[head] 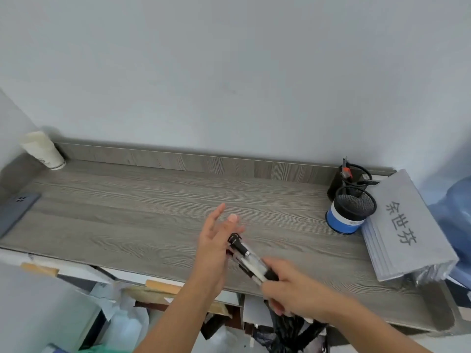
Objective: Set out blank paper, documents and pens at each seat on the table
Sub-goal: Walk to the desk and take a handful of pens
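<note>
1. My right hand is clamped around one end of a bundle of clear-barrelled pens with black caps, above the front edge of the grey wood-grain table.
2. My left hand is spread open, fingers apart, palm against the bundle's cap end.
3. Two black mesh pen holders sit at the table's back right corner.

the shelf was grey with a streaked wood grain. the pens were clear with black caps. the near mesh pen holder was black with a blue band; the grey card at right bore dark characters.
</note>
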`<state>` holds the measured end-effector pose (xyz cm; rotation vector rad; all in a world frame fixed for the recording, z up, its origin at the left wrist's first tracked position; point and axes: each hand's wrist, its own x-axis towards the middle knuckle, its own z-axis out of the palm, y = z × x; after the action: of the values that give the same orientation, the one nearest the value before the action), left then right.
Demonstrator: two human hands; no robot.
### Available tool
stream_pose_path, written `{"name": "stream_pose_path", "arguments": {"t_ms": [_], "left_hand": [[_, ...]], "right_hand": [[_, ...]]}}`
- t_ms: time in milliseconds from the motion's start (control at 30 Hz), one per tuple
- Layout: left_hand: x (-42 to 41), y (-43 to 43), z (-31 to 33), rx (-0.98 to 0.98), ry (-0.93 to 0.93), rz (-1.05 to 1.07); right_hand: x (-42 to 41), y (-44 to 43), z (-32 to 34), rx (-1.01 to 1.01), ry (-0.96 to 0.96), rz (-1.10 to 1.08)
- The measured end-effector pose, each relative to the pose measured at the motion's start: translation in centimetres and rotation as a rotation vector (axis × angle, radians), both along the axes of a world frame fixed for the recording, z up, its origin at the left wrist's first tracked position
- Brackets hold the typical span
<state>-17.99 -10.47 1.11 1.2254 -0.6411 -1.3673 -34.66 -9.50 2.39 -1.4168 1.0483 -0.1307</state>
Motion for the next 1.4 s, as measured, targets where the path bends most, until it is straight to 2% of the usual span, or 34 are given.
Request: {"name": "stream_pose_path", "arguments": {"t_ms": [67,200,333,433,567,667,767,867,967,1033,1167,1267,1333,1400], "left_hand": [[-0.3,1.0,0.3,-0.011,0.031,0.013],[-0.9,4.1,-0.2,0.009,-0.111,0.093],[-1.3,7.8,-1.7,0.029,-0.366,0.417],[-1.0,11.4,-2.2,0.075,-0.507,0.69],[0.6,18.1,-1.8,0.182,-0.541,0.939],[1.9,23.8,-1.2,0.236,-0.576,1.123],[2.7,29.4,-0.3,0.212,-0.478,1.35],[3.5,35.0,0.2,0.117,-0.105,1.568],[4.4,42.1,1.1,-0.065,0.188,1.632],[4.6,46.9,1.9,-0.151,0.207,1.661],[4.5,56.0,2.5,-0.065,-0.016,1.87],[3.6,62.1,2.9,0.058,-0.165,1.993],[2.7,65.2,3.2,0.139,-0.29,2.034],[1.8,67.6,3.4,0.196,-0.388,2.091]], "right_hand": [[0.5,1.0,0.6,0.129,-0.098,-0.008],[0.4,1.4,0.4,0.283,-0.159,0.044],[1.4,2.2,-0.5,0.426,-0.196,0.215],[3.4,4.0,-1.5,0.528,-0.149,0.355],[6.3,8.5,-2.0,0.549,-0.1,0.588],[7.9,12.8,-2.0,0.442,-0.027,0.778],[9.7,17.5,-1.4,0.315,-0.061,0.841],[12.3,22.0,-0.6,0.295,-0.111,0.921],[14.9,27.7,0.0,0.283,-0.096,1.03],[16.3,32.1,0.2,0.313,-0.076,1.099],[18.1,40.8,0.4,0.493,-0.064,1.197],[19.1,46.1,0.8,0.712,0.057,1.253],[19.8,49.4,1.0,0.753,0.169,1.332],[20.6,52.5,0.8,0.697,0.233,1.41]]}}
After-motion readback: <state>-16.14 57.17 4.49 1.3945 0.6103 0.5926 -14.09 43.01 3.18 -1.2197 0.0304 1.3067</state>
